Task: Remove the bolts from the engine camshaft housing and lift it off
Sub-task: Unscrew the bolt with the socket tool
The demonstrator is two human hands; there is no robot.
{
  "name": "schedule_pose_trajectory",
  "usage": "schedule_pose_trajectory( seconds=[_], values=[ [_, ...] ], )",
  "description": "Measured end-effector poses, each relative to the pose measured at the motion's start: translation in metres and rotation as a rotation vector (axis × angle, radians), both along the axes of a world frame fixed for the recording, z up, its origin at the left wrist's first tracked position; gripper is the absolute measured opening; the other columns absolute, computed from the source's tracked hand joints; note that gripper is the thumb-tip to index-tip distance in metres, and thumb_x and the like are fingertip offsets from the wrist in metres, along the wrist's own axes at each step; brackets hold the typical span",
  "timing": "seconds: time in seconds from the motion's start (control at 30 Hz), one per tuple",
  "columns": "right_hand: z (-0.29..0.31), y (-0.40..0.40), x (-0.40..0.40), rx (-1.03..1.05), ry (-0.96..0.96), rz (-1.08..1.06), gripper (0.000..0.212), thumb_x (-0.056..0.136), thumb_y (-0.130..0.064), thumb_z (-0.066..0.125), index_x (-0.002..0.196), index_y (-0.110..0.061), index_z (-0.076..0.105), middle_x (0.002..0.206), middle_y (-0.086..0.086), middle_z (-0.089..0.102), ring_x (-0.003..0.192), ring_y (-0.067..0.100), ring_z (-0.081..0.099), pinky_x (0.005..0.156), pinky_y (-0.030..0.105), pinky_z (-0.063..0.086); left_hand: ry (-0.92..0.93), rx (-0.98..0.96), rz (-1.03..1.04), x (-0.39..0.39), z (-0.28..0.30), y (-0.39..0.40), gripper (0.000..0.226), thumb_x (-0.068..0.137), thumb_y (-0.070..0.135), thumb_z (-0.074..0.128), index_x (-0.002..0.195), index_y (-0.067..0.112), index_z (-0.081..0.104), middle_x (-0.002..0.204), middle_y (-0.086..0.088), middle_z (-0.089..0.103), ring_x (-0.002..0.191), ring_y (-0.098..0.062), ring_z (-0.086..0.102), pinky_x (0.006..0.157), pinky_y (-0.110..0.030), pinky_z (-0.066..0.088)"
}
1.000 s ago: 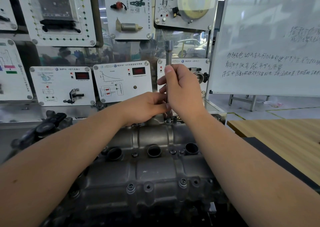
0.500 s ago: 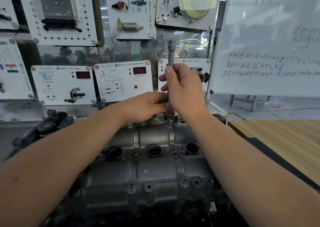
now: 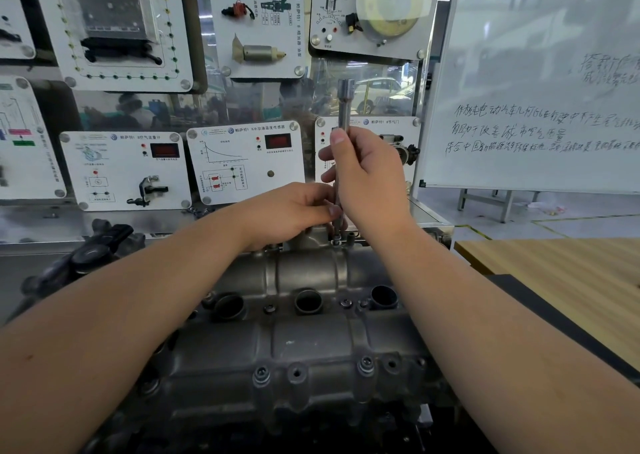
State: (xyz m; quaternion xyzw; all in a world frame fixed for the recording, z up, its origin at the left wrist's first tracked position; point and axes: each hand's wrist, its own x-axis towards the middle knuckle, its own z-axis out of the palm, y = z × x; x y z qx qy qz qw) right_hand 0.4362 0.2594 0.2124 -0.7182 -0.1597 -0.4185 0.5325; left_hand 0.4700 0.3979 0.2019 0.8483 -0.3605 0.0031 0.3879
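Right hand (image 3: 369,179) wraps the long steel socket driver (image 3: 344,148) upright, centre frame; left hand (image 3: 294,211) pinches its lower shaft over a far-edge bolt (image 3: 335,241) on the grey cast-metal camshaft housing (image 3: 304,335); best keep it plumb and seated.

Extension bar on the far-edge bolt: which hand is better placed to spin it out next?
Probably the right hand: it grips the upright extension bar along its shaft, so its fingers can twirl it. The left hand pinches the bar low, near the bolt on the camshaft housing, better suited to steadying.
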Motion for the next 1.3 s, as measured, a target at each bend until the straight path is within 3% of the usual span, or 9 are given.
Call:
schedule_pose_trajectory(
  seconds=[0.1,0.17,0.23,0.37,0.53,0.8,1.1,1.17,1.3],
  values=[
    [-0.0003,0.0006,-0.0007,0.021,0.003,0.001,0.020,0.098,-0.036,0.060,0.102,-0.017,0.062,0.080,-0.001,0.072,0.068,0.014,0.068,0.068,0.038,0.058,-0.035,0.027,-0.021,-0.0015,0.0009,-0.0025,0.029,0.104,0.025,0.057,0.129,0.010,0.060,0.121,-0.010,0.071,0.119,-0.033,0.061,0.108,-0.052,0.042],
    [-0.0003,-0.0003,0.0001,0.042,-0.001,0.007,0.008,0.098,-0.034,0.062,0.096,-0.027,0.058,0.079,-0.008,0.072,0.065,0.008,0.068,0.065,0.031,0.057,-0.039,0.026,-0.025,-0.0017,0.0008,-0.0038,0.029,0.103,0.024,0.058,0.127,0.007,0.060,0.121,-0.011,0.071,0.119,-0.027,0.062,0.109,-0.048,0.042],
    [0.0005,0.0002,-0.0009,0.039,-0.004,0.005,0.012,0.100,-0.030,0.058,0.089,-0.032,0.056,0.077,-0.014,0.071,0.062,0.004,0.066,0.059,0.022,0.054,-0.027,0.018,-0.009,-0.0017,0.0006,-0.0036,0.028,0.103,0.024,0.058,0.124,0.007,0.062,0.119,-0.009,0.072,0.117,-0.023,0.063,0.109,-0.046,0.043],
    [0.0016,0.0017,-0.0023,-0.004,0.007,0.004,0.018,0.104,-0.029,0.049,0.090,-0.028,0.061,0.079,-0.013,0.069,0.062,0.000,0.064,0.056,0.020,0.052,0.019,-0.014,0.009,-0.0015,0.0001,-0.0015,0.024,0.104,0.021,0.056,0.125,0.012,0.065,0.118,-0.005,0.073,0.119,-0.019,0.064,0.111,-0.045,0.043],
    [0.0011,0.0011,-0.0029,0.019,-0.006,0.052,0.006,0.100,-0.031,0.058,0.095,-0.033,0.056,0.078,-0.011,0.073,0.063,0.005,0.066,0.065,0.028,0.055,-0.035,0.029,-0.008,-0.0039,0.0024,-0.0017,0.025,0.103,0.028,0.058,0.124,0.015,0.062,0.113,-0.006,0.073,0.113,-0.040,0.062,0.104,-0.058,0.045],
    [0.0018,0.0021,-0.0040,0.004,0.001,0.022,0.016,0.102,-0.029,0.053,0.086,-0.033,0.055,0.077,-0.015,0.071,0.063,0.004,0.065,0.062,0.028,0.055,-0.030,0.039,0.010,-0.0026,0.0010,0.0003,0.022,0.103,0.030,0.057,0.120,0.021,0.067,0.114,-0.002,0.074,0.116,-0.027,0.064,0.108,-0.053,0.043],
    [0.0003,0.0014,-0.0043,0.029,-0.013,0.062,0.012,0.099,-0.031,0.061,0.089,-0.031,0.054,0.078,-0.011,0.073,0.058,0.006,0.066,0.057,0.020,0.052,-0.114,0.085,-0.002,-0.0025,0.0020,-0.0020,0.024,0.102,0.035,0.058,0.116,0.017,0.065,0.109,-0.010,0.073,0.106,-0.045,0.062,0.097,-0.061,0.047],
    [0.0004,0.0008,-0.0042,0.028,-0.010,0.041,0.014,0.100,-0.029,0.058,0.086,-0.029,0.055,0.078,-0.014,0.072,0.058,0.003,0.065,0.055,0.016,0.049,-0.096,0.077,0.004,-0.0016,0.0012,-0.0018,0.024,0.102,0.035,0.059,0.118,0.018,0.066,0.110,-0.004,0.074,0.109,-0.043,0.063,0.099,-0.059,0.047],
    [0.0012,0.0007,-0.0035,-0.002,0.019,0.017,0.027,0.104,-0.030,0.049,0.086,-0.017,0.063,0.080,-0.011,0.071,0.061,0.002,0.064,0.056,0.016,0.049,-0.052,0.024,0.008,-0.0005,0.0001,-0.0004,0.025,0.104,0.029,0.057,0.122,0.016,0.068,0.115,0.000,0.074,0.115,-0.018,0.066,0.106,-0.041,0.047]
  ],
)
